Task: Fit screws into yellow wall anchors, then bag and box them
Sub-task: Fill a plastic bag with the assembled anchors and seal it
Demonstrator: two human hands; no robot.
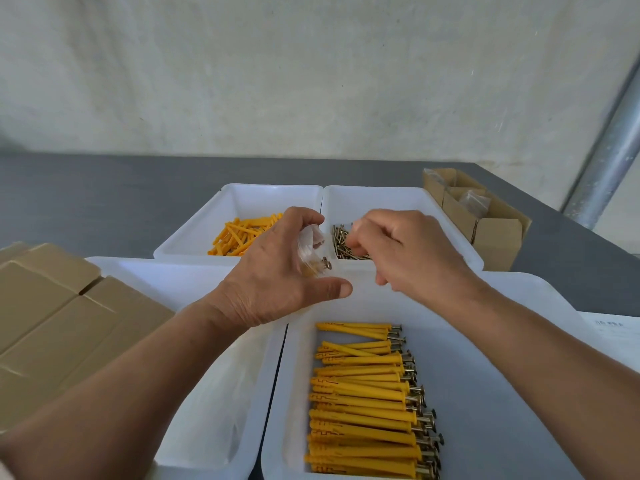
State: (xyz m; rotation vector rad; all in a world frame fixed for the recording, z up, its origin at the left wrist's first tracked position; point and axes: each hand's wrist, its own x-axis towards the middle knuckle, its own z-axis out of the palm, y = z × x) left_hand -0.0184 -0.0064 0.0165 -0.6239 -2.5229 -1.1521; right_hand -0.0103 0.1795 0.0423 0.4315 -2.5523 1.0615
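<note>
My left hand (277, 271) grips a small clear plastic bag (311, 249) with anchors and a screw head showing inside it. My right hand (405, 251) hovers just right of the bag with curled fingers, over the far right bin's loose screws (341, 242); what its fingertips pinch is hidden. Loose yellow anchors (242, 235) lie in the far left white bin (194, 237). The near right bin (485, 393) holds several yellow anchors with screws fitted (367, 400), lying in rows.
A near left white bin (207, 393) sits under my left forearm. Flat brown cardboard boxes (52, 323) are stacked at the left. An open cardboard box (485, 216) with bags stands at the back right. A metal pole (606, 150) rises beyond the grey table.
</note>
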